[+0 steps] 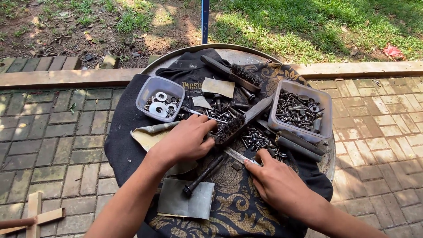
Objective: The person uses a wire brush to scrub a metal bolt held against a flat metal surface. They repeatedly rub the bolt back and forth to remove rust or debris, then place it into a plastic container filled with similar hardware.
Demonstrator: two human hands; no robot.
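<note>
**At the tray's middle, two hands on rusty hardware**

Near the centre of the round tray (176, 59), the left hand (185, 141) closes on a wire brush (233, 125), while the right hand (275, 178) pinches a thin metal strip (238, 155). A long bolt (202, 175) lies on sandpaper (187, 200) toward the near edge: probably heavy, stiff, best gripped mid-shank. The left fingers hide the brush handle.

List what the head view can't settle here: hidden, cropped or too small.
- Left hand: palm side is hidden, so its grip on the wire brush is unclear.
- Right hand: its fingertips cover part of the metal strip.
- Right tub: the individual screws are too small to tell apart.
- Wooden cross: cut off by the left and bottom edges.
</note>
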